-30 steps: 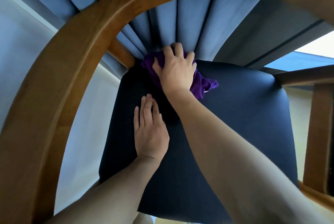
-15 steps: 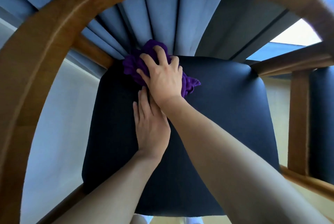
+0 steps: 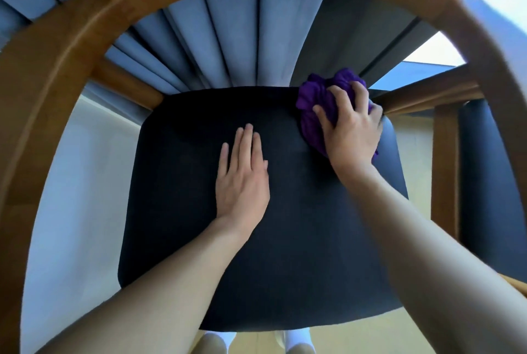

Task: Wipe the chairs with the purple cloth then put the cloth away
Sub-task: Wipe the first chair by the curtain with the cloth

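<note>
Chair frame (image 3: pixel 71 48): wood, smooth, mid-brown satin finish, soft sheen on the curved rail. Seat pad (image 3: pixel 299 225): dark upholstery, matt, fine grain; fabric or leatherette, can't tell. Purple cloth (image 3: pixel 316 96): soft textile, matt, crumpled. Curtains (image 3: pixel 228 39), far side: blue-grey cloth, matt, pleated. Second seat pad (image 3: pixel 490 182), right: same dark matt cover. Floor (image 3: pixel 413 148): pale, smooth, low gloss. Socks (image 3: pixel 296 335): white cloth.
</note>
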{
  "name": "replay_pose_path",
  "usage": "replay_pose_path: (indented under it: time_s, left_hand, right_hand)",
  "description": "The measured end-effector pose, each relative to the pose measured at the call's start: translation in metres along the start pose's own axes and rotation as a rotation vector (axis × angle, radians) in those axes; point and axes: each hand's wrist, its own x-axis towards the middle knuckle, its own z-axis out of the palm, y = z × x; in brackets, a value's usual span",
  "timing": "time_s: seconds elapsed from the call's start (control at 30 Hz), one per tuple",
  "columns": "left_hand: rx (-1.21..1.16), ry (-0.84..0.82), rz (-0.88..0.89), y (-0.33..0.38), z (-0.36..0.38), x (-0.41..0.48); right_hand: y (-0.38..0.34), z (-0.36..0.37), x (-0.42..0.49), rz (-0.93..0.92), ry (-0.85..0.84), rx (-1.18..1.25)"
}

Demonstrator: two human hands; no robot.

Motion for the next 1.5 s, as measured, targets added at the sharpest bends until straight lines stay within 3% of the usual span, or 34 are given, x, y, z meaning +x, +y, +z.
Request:
replay_pose_path:
  time_s: [0.1,0.23,0.37,0.47,0.57,0.73,0.83,1.37,1.5]
  left_hand:
    - [-0.011,0.014,0.0,0.007,0.007,0.007]
    - [-0.011,-0.012,0.04,0.003,0.007,0.005]
    - [-0.13,-0.003,-0.057,0.01,-0.002,0.011]
    - [-0.542,0.097,-0.241,0.018,-0.023,0.028]
    - [-0.761,0.213,-0.184,0.032,-0.048,0.049]
    - [-0.4,0.02,0.147,0.038,-0.028,0.052]
    - [-0.378,0.027,0.203,0.025,-0.012,0.047]
    - [-0.464,-0.026,0.09,0.03,-0.015,0.055]
    - [-0.464,0.049,0.1,0.033,-0.013,0.065]
  right_hand:
    - [0.004,-0.001,0.001,0.039,-0.023,0.009]
    - [-0.043,0.009,-0.002,0.224,0.004,0.079]
    - [-0.063,0.008,-0.036,-0.006,-0.037,0.174]
    - [-0.04,-0.003,-0.04,-0.133,-0.14,0.248]
    - [-0.017,-0.025,-0.051,-0.275,-0.263,0.251]
    - [-0.008,-0.037,-0.098,0.013,-0.153,0.341]
    - [-0.013,-0.022,-0.115,0.005,-0.134,0.301]
    - [-0.012,-0.013,-0.081,-0.032,-0.137,0.345]
    - [-0.022,-0.01,-0.071,-0.018,-0.101,0.334]
